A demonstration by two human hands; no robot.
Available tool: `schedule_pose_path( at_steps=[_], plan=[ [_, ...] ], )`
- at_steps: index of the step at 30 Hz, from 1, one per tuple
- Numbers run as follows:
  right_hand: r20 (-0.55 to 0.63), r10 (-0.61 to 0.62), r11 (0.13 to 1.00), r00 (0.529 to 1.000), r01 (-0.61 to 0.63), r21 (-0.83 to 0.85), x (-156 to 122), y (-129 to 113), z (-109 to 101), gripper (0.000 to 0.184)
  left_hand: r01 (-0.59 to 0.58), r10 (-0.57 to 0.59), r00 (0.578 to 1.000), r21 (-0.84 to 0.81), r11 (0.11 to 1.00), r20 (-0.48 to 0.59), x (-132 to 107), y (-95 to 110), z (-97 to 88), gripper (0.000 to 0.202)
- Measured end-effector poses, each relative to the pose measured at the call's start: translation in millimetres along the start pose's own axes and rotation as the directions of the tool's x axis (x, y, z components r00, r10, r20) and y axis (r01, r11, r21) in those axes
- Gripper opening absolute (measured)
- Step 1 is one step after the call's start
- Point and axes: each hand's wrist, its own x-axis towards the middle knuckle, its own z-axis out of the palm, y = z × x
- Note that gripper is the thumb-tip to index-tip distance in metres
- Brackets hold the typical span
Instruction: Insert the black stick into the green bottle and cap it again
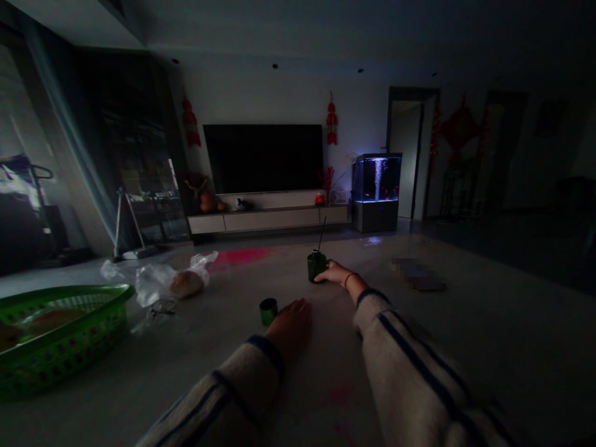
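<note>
The room is dim. My right hand [334, 273] reaches out over the table [465, 335] and wraps round a small dark green bottle [315, 266] with a thin stick rising from its neck. My left hand [291, 326] rests on the table nearer to me, fingers together and pointing forward. Its fingertips lie just right of a small green cap [268, 310] that stands on the table; I cannot tell whether they touch it.
A green plastic basket [69, 335] sits at the left edge. Behind it lies a clear plastic bag [162, 282] with a round bun inside. A dark flat object [421, 276] lies at the right. Beyond the table are a television and a lit fish tank.
</note>
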Motion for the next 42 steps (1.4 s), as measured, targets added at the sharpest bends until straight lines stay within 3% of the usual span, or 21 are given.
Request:
schedule_pose_path(
  at_steps=[7, 10, 13, 17, 25, 32, 37, 42],
  plan=[
    [-0.169, 0.069, 0.997, 0.983, -0.076, -0.033, 3.1, -23.3, -1.6, 0.078, 0.021, -0.021, 1.0, 0.009, 1.0, 0.023, 0.1, 0.4, 0.0, 0.045],
    [-0.281, 0.041, 0.983, 0.959, -0.089, -0.161, -2.0, -36.0, 2.6, 0.078, 0.016, -0.016, 1.0, 0.0, 1.0, -0.005, 1.0, -0.5, 1.7, 0.044],
    [-0.308, 0.007, 0.95, 0.951, -0.102, -0.294, -9.1, -47.0, 6.5, 0.07, -0.012, 0.012, 1.0, -0.007, 1.0, -0.021, 1.7, -0.1, 2.1, 0.043],
    [-0.292, -0.023, 0.929, 0.956, -0.087, -0.36, -11.0, -49.9, 6.3, 0.058, -0.001, 0.001, 1.0, 0.021, 1.0, 0.011, 1.2, 2.2, -0.2, 0.044],
    [-0.188, -0.074, 0.974, 0.979, 0.03, -0.223, 2.1, -35.7, -1.2, 0.04, 0.007, -0.007, 1.0, -0.019, 1.0, -0.01, -0.6, 1.5, -2.0, 0.042],
    [-0.086, -0.085, 0.991, 0.993, 0.075, -0.114, 0.0, -37.4, -0.6, 0.027, 0.009, -0.01, 0.998, 0.014, 1.0, 0.057, -0.9, 3.5, -6.1, 0.045],
    [-0.121, -0.041, 0.996, 0.992, 0.031, -0.082, -3.4, -37.5, 4.0, 0.049, 0.036, -0.038, 0.998, 0.029, 0.999, 0.058, 0.2, 5.0, -5.0, 0.044],
    [-0.221, -0.042, 0.968, 0.974, -0.015, -0.252, -8.5, -37.9, 3.6, 0.075, 0.013, -0.014, 0.999, 0.027, 1.0, 0.039, 0.9, 5.2, -5.0, 0.044]
  ],
)
